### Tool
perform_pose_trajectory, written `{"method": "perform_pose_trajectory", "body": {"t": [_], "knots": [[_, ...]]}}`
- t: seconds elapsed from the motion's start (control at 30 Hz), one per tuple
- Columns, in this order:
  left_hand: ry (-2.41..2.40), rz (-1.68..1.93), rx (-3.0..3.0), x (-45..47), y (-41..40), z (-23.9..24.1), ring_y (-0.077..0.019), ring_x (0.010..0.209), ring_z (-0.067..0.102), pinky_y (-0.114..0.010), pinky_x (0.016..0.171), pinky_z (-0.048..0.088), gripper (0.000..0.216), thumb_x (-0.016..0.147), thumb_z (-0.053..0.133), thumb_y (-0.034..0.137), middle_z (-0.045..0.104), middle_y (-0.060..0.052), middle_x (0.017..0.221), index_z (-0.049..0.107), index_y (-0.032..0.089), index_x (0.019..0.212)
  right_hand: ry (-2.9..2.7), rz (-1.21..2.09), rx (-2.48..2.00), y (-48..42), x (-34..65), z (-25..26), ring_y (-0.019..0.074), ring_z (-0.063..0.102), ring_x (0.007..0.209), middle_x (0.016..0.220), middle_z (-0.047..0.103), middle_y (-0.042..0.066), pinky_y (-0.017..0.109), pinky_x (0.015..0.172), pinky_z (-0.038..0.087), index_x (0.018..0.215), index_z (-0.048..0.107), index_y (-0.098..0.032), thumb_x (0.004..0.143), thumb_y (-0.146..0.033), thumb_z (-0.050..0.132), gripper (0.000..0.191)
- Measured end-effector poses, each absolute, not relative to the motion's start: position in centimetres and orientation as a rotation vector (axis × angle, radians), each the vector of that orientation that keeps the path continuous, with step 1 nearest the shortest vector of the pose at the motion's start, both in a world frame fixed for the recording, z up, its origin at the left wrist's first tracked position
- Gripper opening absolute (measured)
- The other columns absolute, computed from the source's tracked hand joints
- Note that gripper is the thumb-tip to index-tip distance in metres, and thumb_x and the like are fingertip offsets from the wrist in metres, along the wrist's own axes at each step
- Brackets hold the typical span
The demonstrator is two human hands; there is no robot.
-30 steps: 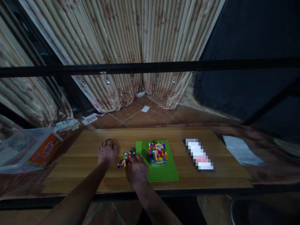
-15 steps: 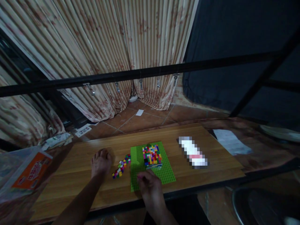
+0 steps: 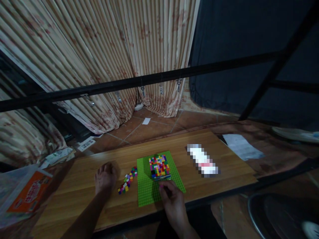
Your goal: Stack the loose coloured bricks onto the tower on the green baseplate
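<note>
On the wooden table lies a green baseplate (image 3: pixel 144 196), bearing a block of many small coloured toy bricks (image 3: pixel 159 166) built up in layers. My right hand (image 3: pixel 174 202) is over the baseplate's near edge, just in front of the block. Its thumb and forefinger pinch a small pink toy brick (image 3: pixel 160 187), mostly covered by the fingertips. My left hand (image 3: pixel 106 179) rests palm down on the table with its fingers loosely bent and apart, and no object shows in it. Between that hand and the baseplate runs a strip of loose coloured bricks (image 3: pixel 127 180).
A pixelated phone-like object (image 3: pixel 203 161) lies on the table (image 3: pixel 84 186) to the right. At the left is a clear plastic bag with an orange label (image 3: pixel 30 192). A dark metal rail (image 3: pixel 159 75) crosses beyond the table. White paper (image 3: pixel 243 146) lies past the right edge.
My right hand has moved right along the near side of the block, still pinching the pink brick. My left hand stays resting on the table. The whole view has shifted slightly.
</note>
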State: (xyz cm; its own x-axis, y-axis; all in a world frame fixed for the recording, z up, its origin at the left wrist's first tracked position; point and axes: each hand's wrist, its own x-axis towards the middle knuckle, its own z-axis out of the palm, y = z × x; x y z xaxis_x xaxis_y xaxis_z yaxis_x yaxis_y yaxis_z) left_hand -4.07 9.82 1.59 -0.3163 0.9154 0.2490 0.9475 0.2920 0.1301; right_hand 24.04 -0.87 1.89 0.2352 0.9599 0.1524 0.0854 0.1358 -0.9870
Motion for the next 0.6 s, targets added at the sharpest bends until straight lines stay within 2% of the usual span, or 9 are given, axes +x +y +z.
{"method": "perform_pose_trajectory", "body": {"t": [0.6], "knots": [[-2.426, -0.363, -1.756, -3.9, 9.8, 1.9, -0.0301, 0.120, 0.050, -0.045, 0.102, 0.039, 0.045, 0.094, 0.030, 0.035, 0.059, -0.014, 0.130, 0.057, 0.015, 0.124, -1.295, 0.809, -1.207, -1.3, 24.2, 0.5, 0.0173, 0.066, 0.078, 0.086, 0.068, 0.004, 0.025, 0.067, 0.052, 0.092, 0.072, -0.022, 0.091, -0.030, 0.054, 0.020]]}}
